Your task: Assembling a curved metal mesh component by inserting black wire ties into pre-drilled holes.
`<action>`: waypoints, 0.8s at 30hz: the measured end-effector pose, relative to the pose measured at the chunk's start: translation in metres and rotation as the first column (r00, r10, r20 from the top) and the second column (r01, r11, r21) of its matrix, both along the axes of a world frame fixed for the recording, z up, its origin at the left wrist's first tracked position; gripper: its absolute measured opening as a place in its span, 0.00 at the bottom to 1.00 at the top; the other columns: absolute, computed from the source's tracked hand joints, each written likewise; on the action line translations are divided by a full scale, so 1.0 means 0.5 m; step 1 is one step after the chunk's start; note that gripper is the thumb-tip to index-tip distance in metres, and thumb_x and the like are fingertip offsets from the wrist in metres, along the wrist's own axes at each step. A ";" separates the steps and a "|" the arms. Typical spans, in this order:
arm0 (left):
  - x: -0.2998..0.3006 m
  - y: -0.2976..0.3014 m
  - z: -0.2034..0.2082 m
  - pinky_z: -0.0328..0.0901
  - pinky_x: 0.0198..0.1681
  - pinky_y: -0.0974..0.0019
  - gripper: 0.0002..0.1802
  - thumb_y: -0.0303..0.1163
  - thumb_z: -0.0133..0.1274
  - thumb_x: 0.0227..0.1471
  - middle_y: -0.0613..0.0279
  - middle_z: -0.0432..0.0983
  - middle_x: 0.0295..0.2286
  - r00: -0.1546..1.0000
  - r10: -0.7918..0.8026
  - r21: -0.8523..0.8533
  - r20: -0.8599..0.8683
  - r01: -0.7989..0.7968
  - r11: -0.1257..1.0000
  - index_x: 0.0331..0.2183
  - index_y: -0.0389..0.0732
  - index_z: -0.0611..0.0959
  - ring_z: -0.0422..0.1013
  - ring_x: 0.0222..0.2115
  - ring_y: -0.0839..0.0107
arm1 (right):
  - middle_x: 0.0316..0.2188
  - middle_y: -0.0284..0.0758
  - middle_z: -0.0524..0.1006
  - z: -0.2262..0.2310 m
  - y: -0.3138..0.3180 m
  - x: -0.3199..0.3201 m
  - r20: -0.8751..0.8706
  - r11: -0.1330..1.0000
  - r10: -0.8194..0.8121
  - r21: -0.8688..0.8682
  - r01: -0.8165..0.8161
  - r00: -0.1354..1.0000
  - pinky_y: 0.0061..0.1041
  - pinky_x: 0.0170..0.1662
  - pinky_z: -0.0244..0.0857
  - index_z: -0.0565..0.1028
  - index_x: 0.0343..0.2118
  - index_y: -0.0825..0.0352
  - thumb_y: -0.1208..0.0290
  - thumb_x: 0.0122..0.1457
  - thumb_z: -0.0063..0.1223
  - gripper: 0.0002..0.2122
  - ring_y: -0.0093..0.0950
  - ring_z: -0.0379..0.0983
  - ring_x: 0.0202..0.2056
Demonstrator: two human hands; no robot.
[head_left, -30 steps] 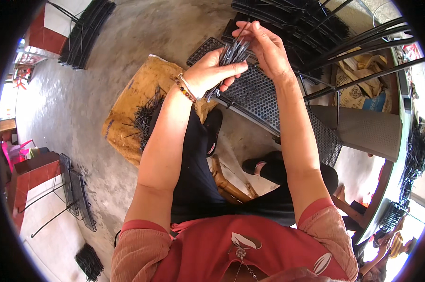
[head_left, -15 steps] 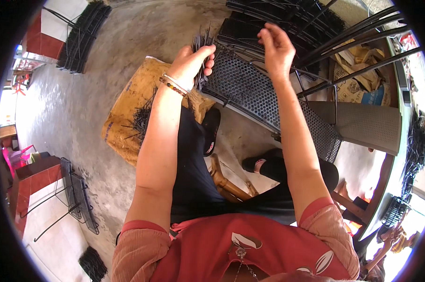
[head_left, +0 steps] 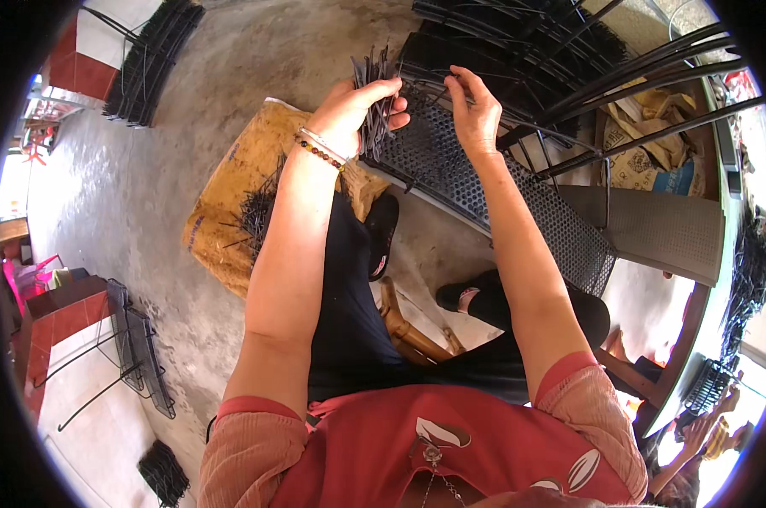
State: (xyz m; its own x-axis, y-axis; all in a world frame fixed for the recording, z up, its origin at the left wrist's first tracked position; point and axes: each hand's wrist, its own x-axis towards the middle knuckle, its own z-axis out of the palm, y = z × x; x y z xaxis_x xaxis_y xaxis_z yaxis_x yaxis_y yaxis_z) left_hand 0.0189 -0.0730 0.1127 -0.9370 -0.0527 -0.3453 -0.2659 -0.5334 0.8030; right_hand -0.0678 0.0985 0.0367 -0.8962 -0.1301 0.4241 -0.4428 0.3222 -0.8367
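Note:
A bundle of thin dark strips stands upright in my left hand, with the thumb pressed across it and the fingers wrapped round behind. To its right, my right hand hovers over the far part of a black perforated metal panel. The thumb and forefinger of that hand come together in a pinch. Whether a thin strip sits between those fingertips is too fine to see. The panel slopes from under the hands toward the near right.
A yellow sack lies on the floor at left, with loose dark strips on it. Stacked black bristly racks stand at the far side. Black rods jut in from the right. A grey perforated panel sits beyond my right forearm.
My right hand has come left and a little nearer, closer to the bundle, and its fingertips now pinch. My left hand has shifted slightly right, still holding the strips.

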 end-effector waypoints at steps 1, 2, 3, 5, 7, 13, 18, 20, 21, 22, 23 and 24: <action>-0.001 0.000 -0.001 0.70 0.26 0.73 0.09 0.31 0.54 0.48 0.62 0.73 0.23 1.000 0.000 0.001 0.000 0.000 1.000 0.29 0.34 0.78 0.71 0.23 0.75 | 0.28 0.35 0.77 -0.001 0.001 0.000 0.000 1.000 0.000 0.001 0.000 1.000 0.19 0.34 0.66 0.74 0.38 0.67 0.75 0.53 0.53 0.09 0.21 0.73 0.30; -0.001 0.000 -0.002 0.70 0.26 0.72 0.09 0.31 0.54 0.47 0.62 0.73 0.23 1.000 0.001 0.012 -0.006 -0.001 1.000 0.29 0.34 0.78 0.71 0.23 0.75 | 0.30 0.36 0.77 -0.003 0.001 0.000 -0.074 0.999 0.010 0.050 -0.006 0.997 0.21 0.33 0.67 0.74 0.38 0.67 0.74 0.53 0.52 0.09 0.25 0.74 0.31; -0.001 0.000 -0.002 0.70 0.27 0.72 0.09 0.31 0.54 0.47 0.62 0.73 0.23 1.000 0.002 0.022 -0.012 -0.002 1.000 0.29 0.34 0.78 0.71 0.24 0.75 | 0.32 0.38 0.76 -0.006 0.002 0.000 -0.148 0.995 0.023 0.099 -0.008 0.989 0.23 0.31 0.67 0.74 0.38 0.66 0.73 0.54 0.52 0.09 0.28 0.74 0.31; -0.005 0.001 -0.001 0.71 0.27 0.72 0.09 0.30 0.54 0.47 0.62 0.73 0.24 1.000 -0.008 0.040 0.005 0.008 0.999 0.29 0.34 0.78 0.71 0.24 0.75 | 0.30 0.37 0.76 -0.015 0.001 0.003 -0.132 0.995 0.030 0.102 -0.017 0.991 0.23 0.33 0.67 0.75 0.37 0.67 0.73 0.53 0.53 0.09 0.27 0.74 0.30; -0.004 -0.001 -0.001 0.71 0.28 0.71 0.09 0.30 0.55 0.47 0.62 0.73 0.24 1.000 -0.015 0.056 0.022 0.014 0.998 0.29 0.34 0.77 0.72 0.25 0.74 | 0.28 0.37 0.77 -0.021 -0.001 0.005 -0.115 0.994 0.041 0.103 -0.029 0.993 0.22 0.35 0.66 0.75 0.36 0.67 0.73 0.52 0.53 0.08 0.26 0.74 0.29; -0.004 -0.001 -0.002 0.72 0.31 0.67 0.09 0.27 0.54 0.46 0.60 0.73 0.25 0.999 -0.035 0.065 0.004 0.034 0.997 0.31 0.32 0.76 0.72 0.26 0.72 | 0.31 0.36 0.75 -0.042 0.010 0.000 -0.324 0.927 0.155 0.375 -0.023 0.933 0.29 0.39 0.60 0.75 0.35 0.64 0.71 0.50 0.53 0.09 0.35 0.70 0.34; -0.006 0.010 0.004 0.73 0.32 0.62 0.06 0.24 0.53 0.46 0.59 0.72 0.27 0.999 -0.032 0.108 -0.012 0.033 0.994 0.30 0.33 0.74 0.72 0.27 0.68 | 0.33 0.36 0.74 -0.027 0.021 -0.005 -0.257 0.957 0.137 0.285 -0.060 0.957 0.30 0.39 0.63 0.76 0.35 0.65 0.71 0.50 0.54 0.09 0.35 0.70 0.35; -0.003 0.010 0.001 0.73 0.33 0.63 0.08 0.25 0.54 0.46 0.60 0.72 0.27 0.998 -0.049 0.093 -0.030 0.052 0.994 0.31 0.33 0.75 0.72 0.28 0.69 | 0.33 0.36 0.75 0.019 0.010 0.009 0.085 0.985 0.167 -0.064 -0.162 0.982 0.24 0.36 0.65 0.75 0.38 0.68 0.67 0.54 0.52 0.12 0.25 0.71 0.33; -0.004 0.015 -0.001 0.73 0.33 0.64 0.09 0.27 0.54 0.47 0.60 0.73 0.27 0.996 -0.074 0.082 -0.050 0.078 0.994 0.32 0.32 0.76 0.73 0.29 0.69 | 0.32 0.36 0.76 0.041 0.009 0.012 0.309 0.953 0.242 -0.256 -0.165 0.920 0.23 0.36 0.65 0.75 0.38 0.70 0.65 0.55 0.51 0.13 0.22 0.71 0.33; 0.002 0.011 -0.005 0.73 0.33 0.64 0.09 0.27 0.54 0.47 0.60 0.73 0.27 0.997 -0.068 0.080 -0.045 0.071 0.994 0.32 0.32 0.76 0.73 0.29 0.69 | 0.30 0.35 0.76 0.093 0.001 0.031 0.408 0.908 0.365 -0.356 -0.223 0.837 0.21 0.36 0.64 0.75 0.37 0.72 0.63 0.57 0.49 0.15 0.20 0.70 0.31; 0.001 0.015 -0.007 0.73 0.34 0.63 0.11 0.27 0.54 0.47 0.60 0.73 0.27 0.993 -0.107 0.077 -0.056 0.111 0.991 0.33 0.32 0.76 0.72 0.30 0.69 | 0.30 0.35 0.76 0.118 -0.002 0.043 0.408 0.909 0.362 -0.354 -0.220 0.838 0.21 0.36 0.64 0.75 0.37 0.72 0.63 0.57 0.49 0.15 0.20 0.70 0.31; -0.002 0.021 -0.009 0.73 0.35 0.63 0.12 0.28 0.54 0.47 0.60 0.73 0.28 0.987 -0.146 0.073 -0.067 0.151 0.986 0.35 0.32 0.75 0.72 0.31 0.68 | 0.28 0.34 0.76 0.136 -0.003 0.051 0.463 0.896 0.415 -0.358 -0.263 0.783 0.20 0.35 0.63 0.75 0.37 0.72 0.64 0.56 0.50 0.14 0.20 0.70 0.30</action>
